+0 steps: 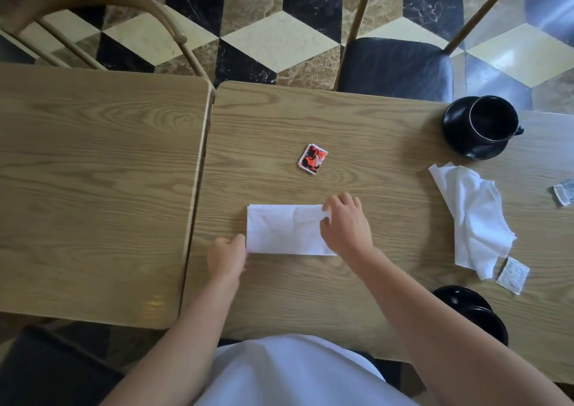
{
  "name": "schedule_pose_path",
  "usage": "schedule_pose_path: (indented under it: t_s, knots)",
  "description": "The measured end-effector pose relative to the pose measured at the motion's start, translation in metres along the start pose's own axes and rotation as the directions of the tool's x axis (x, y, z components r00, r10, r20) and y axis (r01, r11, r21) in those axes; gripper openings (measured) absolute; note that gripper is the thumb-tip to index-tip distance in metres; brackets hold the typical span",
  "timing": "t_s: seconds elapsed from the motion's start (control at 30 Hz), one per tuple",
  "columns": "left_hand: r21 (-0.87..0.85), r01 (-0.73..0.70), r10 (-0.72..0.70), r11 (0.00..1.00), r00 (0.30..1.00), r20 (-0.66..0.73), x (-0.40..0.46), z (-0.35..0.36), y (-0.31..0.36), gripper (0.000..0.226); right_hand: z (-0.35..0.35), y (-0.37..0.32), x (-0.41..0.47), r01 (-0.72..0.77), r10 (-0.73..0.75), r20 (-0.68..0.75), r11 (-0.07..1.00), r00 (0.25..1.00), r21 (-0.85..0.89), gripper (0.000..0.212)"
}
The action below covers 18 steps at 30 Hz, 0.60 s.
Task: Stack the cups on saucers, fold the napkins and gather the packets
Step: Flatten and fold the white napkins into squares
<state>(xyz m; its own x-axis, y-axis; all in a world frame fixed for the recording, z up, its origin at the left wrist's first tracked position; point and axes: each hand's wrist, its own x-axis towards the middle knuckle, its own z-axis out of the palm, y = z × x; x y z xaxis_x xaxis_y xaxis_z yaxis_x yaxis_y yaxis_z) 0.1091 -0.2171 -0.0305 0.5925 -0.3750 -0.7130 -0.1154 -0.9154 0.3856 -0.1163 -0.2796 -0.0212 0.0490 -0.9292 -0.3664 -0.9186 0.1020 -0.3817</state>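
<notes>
A black cup (pixel 494 119) stands upright in a black saucer (pixel 466 144) at the far right of the table (pixel 357 297), and what it holds cannot be told. Near the table's middle lies a white napkin (pixel 285 231), folded to a flat rectangle; the left hand (pixel 226 256) pinches its near left corner and the right hand (pixel 346 222) pinches its right edge. A crumpled napkin (pixel 475 216) lies near the saucer, and a red packet (pixel 312 158) just beyond the folded one.
</notes>
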Motion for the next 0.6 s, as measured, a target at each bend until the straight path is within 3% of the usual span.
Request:
schedule_pose_path:
  t_s: [0.03,0.1,0.23,0.4,0.5,0.57,0.6]
  knots:
    - [-0.201,0.162,-0.152,0.966,0.986,0.064,-0.004,0.0,-0.003,0.018,-0.003,0.003,0.007,0.023,-0.023,0.018,0.999,1.0,-0.03,0.03]
    - [-0.375,0.395,-0.312,0.838,0.913,0.264,-0.014,0.004,-0.011,0.019,-0.008,0.005,0.021,0.052,-0.038,0.142,0.994,0.989,-0.096,0.037]
    - [-0.422,0.652,-0.362,0.63,0.727,0.583,-0.037,0.023,-0.01,0.021,-0.012,-0.003,0.04,0.104,-0.028,0.28,0.96,0.96,-0.258,0.035]
    - [-0.329,0.815,-0.371,0.476,0.525,0.766,-0.047,0.041,0.005,0.044,-0.022,-0.026,0.05,0.179,0.018,0.423,0.889,0.906,-0.422,0.021]
    - [-0.333,0.826,-0.326,0.456,0.503,0.801,-0.056,0.044,0.015,0.051,-0.035,-0.043,0.049,0.191,0.017,0.506,0.914,0.863,-0.358,0.019]
    - [-0.434,0.806,-0.246,0.402,0.551,0.797,-0.061,0.044,0.02,0.05,-0.046,-0.056,0.046,0.186,-0.036,0.532,0.955,0.846,-0.231,0.004]
    - [-0.491,0.791,-0.188,0.365,0.579,0.793,-0.062,0.044,0.022,0.045,-0.052,-0.062,0.043,0.18,-0.072,0.531,0.971,0.844,-0.155,0.011]
